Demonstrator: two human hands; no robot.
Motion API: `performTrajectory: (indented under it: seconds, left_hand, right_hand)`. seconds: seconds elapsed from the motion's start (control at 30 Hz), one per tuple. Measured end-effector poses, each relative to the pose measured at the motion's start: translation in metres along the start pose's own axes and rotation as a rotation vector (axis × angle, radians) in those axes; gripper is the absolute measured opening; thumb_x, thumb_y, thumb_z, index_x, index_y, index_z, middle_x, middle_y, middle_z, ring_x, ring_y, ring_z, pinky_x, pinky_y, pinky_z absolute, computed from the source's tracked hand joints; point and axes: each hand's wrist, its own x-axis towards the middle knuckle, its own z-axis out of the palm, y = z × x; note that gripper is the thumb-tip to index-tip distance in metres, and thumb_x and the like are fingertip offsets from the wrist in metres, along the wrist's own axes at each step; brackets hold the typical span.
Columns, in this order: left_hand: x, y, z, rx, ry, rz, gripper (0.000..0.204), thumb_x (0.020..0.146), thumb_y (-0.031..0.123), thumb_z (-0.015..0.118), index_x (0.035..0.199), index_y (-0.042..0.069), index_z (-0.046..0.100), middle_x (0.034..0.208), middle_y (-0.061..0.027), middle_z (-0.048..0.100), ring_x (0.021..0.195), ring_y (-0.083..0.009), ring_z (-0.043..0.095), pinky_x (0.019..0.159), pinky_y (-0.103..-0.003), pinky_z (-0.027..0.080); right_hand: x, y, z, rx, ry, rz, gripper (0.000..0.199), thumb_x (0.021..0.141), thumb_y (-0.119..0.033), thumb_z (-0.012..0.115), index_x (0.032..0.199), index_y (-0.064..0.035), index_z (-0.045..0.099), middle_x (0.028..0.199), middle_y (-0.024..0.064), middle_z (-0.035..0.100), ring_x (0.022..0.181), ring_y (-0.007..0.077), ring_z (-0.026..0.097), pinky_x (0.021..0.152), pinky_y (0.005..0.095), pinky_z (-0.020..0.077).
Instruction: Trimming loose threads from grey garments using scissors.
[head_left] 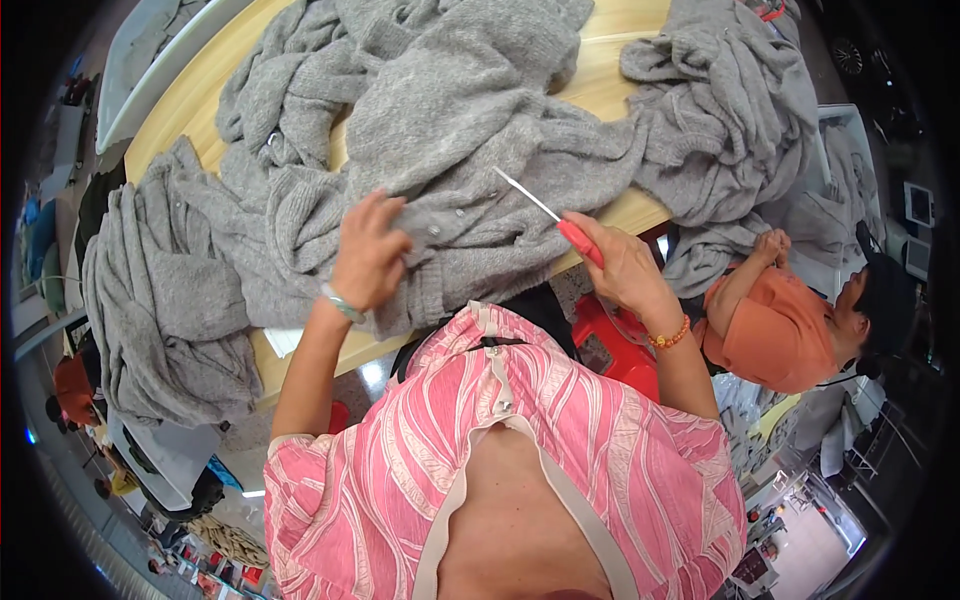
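My right hand (630, 266) grips the red handle of a tool (578, 242) with a slim, straight metal shaft. Its tip points up and left over a grey knitted cardigan (490, 140). My left hand (372, 255) hovers at or just over the cardigan's front, fingers apart and slightly bent, with nothing visible in them. Beside the left fingertips, small round buttons (435, 230) show on the knit. Whether the left fingers touch the fabric, I cannot tell.
More grey knitwear lies heaped on the wooden table (610, 50), with piles at the left (180, 310) and right (725, 120). A red stool (625, 345) stands below the near edge. A person in orange (775, 325) sits at the right, close to a white bin (845, 130) of knitwear.
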Motion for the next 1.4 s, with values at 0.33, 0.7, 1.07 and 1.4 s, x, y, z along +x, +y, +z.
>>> performTrajectory:
  seconds: [0.33,0.7,1.07,1.4]
  left_hand:
    - [-0.008,-0.016,0.107,-0.138,-0.171,-0.002,0.014,0.081,0.013,0.060,0.094,0.009,0.065,0.126,-0.0107,0.057,0.126,-0.0281,0.044,0.107,-0.048,0.027]
    - [0.061,0.013,0.093,-0.452,0.246,-0.105,0.021,0.078,0.014,0.065,0.099,0.009,0.065,0.100,-0.0104,0.063,0.098,-0.0289,0.057,0.092,-0.044,0.040]
    - [0.060,-0.014,0.143,-0.688,0.025,-0.276,0.019,0.077,0.013,0.069,0.092,0.002,0.067,0.087,-0.0111,0.064,0.073,-0.0209,0.061,0.068,-0.029,0.047]
    - [0.005,-0.006,0.108,-0.109,0.118,-0.050,0.019,0.076,0.015,0.066,0.094,0.011,0.067,0.104,-0.0060,0.062,0.106,-0.0243,0.054,0.100,-0.051,0.027]
  right_hand:
    - [-0.019,-0.037,0.028,-0.120,-0.338,-0.099,0.039,0.079,-0.017,0.060,0.118,-0.0137,0.056,0.074,0.0199,0.063,0.068,0.0396,0.062,0.061,0.0482,0.0494]
    - [-0.030,-0.027,0.025,0.012,-0.072,-0.014,0.042,0.079,-0.009,0.058,0.121,-0.0128,0.053,0.089,0.0194,0.065,0.083,0.0384,0.062,0.070,0.0479,0.0489]
    - [-0.040,-0.039,0.012,-0.027,-0.255,0.077,0.040,0.082,-0.018,0.059,0.121,-0.0138,0.053,0.079,0.0220,0.063,0.078,0.0401,0.062,0.068,0.0500,0.0483]
    - [-0.036,-0.045,0.020,-0.057,-0.227,0.024,0.038,0.082,-0.019,0.059,0.119,-0.0144,0.054,0.076,0.0203,0.064,0.073,0.0400,0.062,0.067,0.0497,0.0485]
